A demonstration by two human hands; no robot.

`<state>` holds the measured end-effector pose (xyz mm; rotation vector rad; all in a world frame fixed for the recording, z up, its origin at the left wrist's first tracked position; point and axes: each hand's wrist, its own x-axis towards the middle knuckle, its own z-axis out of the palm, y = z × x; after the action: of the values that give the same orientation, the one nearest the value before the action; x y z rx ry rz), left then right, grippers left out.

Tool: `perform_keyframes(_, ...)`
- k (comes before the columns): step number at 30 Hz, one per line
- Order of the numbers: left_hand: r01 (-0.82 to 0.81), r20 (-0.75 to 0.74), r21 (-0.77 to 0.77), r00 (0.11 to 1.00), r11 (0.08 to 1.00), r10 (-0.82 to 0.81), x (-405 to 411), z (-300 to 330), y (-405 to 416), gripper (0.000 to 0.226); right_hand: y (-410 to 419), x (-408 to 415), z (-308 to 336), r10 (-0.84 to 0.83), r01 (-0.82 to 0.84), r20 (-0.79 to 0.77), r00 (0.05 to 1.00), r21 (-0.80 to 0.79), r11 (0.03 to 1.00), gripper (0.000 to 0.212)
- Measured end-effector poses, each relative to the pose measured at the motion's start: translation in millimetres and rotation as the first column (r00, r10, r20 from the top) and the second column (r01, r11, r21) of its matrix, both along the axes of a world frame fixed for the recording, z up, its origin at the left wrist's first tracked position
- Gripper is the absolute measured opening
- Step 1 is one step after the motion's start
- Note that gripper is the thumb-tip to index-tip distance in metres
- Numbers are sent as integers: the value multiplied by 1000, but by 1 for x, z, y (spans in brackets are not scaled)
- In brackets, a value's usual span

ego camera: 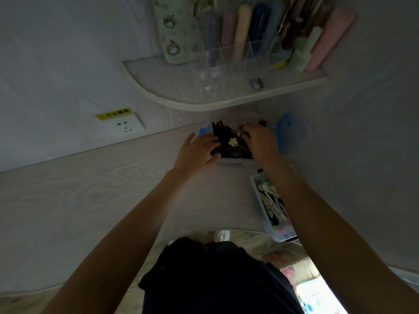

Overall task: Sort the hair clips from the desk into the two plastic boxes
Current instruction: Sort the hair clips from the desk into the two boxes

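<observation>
Overhead, shelf (226,96) shadows far box (235,160).

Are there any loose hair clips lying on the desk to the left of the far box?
No, the desk left of the far box shows only bare wood grain.

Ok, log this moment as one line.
left hand on far box edge | right hand among dark clips | near box holds light clips
</observation>
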<state>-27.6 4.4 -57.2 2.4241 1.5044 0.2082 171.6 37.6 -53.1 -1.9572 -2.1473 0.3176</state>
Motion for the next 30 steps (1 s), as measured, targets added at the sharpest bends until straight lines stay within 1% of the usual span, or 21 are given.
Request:
perform_keyframes(3,-7,10,-20,1000,1000,7,0,-2,1,41,1,-7,-2,31,-31,20,999,-5,1000,21)
perform_keyframes(5,-11,24,-11,1000,1000,12,0,-3,1,41,-2,-6,-4,21,-24,94,995,25,999,17)
perform_keyframes(7,-15,50,10,999,1000,14,0,-4,0,40,-6,-3,-2,-57,45,212,976,60,997,14)
perform_keyframes(8,-15,63,19,998,1000,14,0,-4,0,39,-7,-4,0,-115,96,245,963,88,992,14)
perform_keyframes(10,-11,87,25,996,1000,8,1,-4,-1,38,-5,-12,5,-183,169,229,956,77,983,15)
perform_keyframes(12,-6,114,-11,993,1000,7,1,-3,-1,38,-1,-18,5,-193,186,198,961,55,981,18)
perform_keyframes(13,-10,130,-38,991,999,15,0,-3,-1,39,1,-18,5,-167,159,185,969,53,986,20)
perform_keyframes(15,-26,172,-63,984,998,36,-1,-3,-4,39,-3,-9,3,-53,47,149,987,43,998,27)
perform_keyframes(17,-36,211,-41,977,999,44,-2,-4,-7,38,-15,0,2,50,-49,148,988,-11,999,45)
perform_keyframes(19,-44,229,-10,972,999,45,-1,-4,-10,36,-31,7,-2,70,-60,93,993,-105,993,61)
perform_keyframes(20,-45,232,-2,972,999,44,-1,-3,-12,34,-39,8,-3,53,-49,30,998,-130,990,63)
perform_keyframes(21,-47,237,3,971,999,44,-1,-2,-14,32,-47,10,-1,37,-43,-52,998,-103,994,62)
perform_keyframes(22,-43,246,5,968,999,40,-1,-2,-16,29,-55,13,2,23,-27,-132,991,-24,999,58)
perform_keyframes(23,-35,259,7,965,999,32,-1,-2,-19,25,-64,18,8,3,16,-167,986,111,994,51)
perform_keyframes(24,-31,274,7,961,999,28,-2,-1,-21,22,-73,24,14,-24,66,-157,987,271,960,41)
perform_keyframes(25,-25,287,0,958,1000,24,-1,0,-25,19,-81,31,21,-79,118,-108,991,420,900,32)
perform_keyframes(26,-22,295,-17,955,1000,26,-1,0,-27,17,-88,39,26,-153,161,-60,986,537,828,26)
perform_keyframes(27,-21,301,-31,953,999,30,-1,1,-30,17,-92,46,31,-237,207,-33,971,609,765,24)
perform_keyframes(28,-27,304,-39,952,999,37,0,1,-32,18,-94,53,33,-311,249,-18,950,641,726,23)
perform_keyframes(29,-37,307,-43,950,998,49,1,2,-34,18,-92,57,35,-360,287,-13,933,632,720,25)
perform_keyframes(30,-48,308,-51,949,998,61,1,3,-35,19,-88,59,36,-378,316,-15,926,578,752,29)
